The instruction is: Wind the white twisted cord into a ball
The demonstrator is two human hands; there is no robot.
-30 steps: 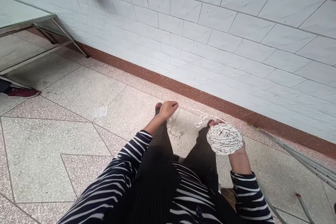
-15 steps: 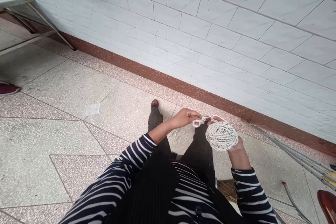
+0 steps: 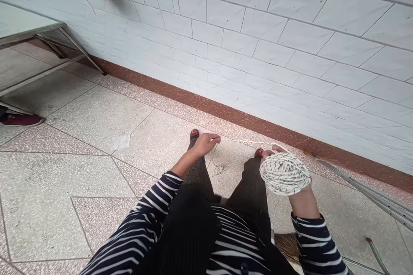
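My right hand (image 3: 301, 193) is wrapped round a large ball of white cord (image 3: 284, 172) flecked with dark strands. The ball hides most of the palm, and the fingertips show above its left side. A length of the cord (image 3: 247, 141) runs from the top of the ball across to my left hand (image 3: 206, 144). There the thumb and fingers pinch its end. The stretch between the two hands is nearly straight, with a small knot or kink part way along.
A tiled wall (image 3: 258, 60) rises in front of my feet. A metal-legged table (image 3: 32, 30) stands at left, near another person's shoe (image 3: 22, 120). A paper scrap (image 3: 122, 142) and loose cord bits (image 3: 219, 169) lie on the floor. Metal rails (image 3: 364, 187) lean at right.
My hands have moved apart, the left one leftward and the right one slightly right. The looped, bunched cord between them is now drawn out into a nearly straight line.
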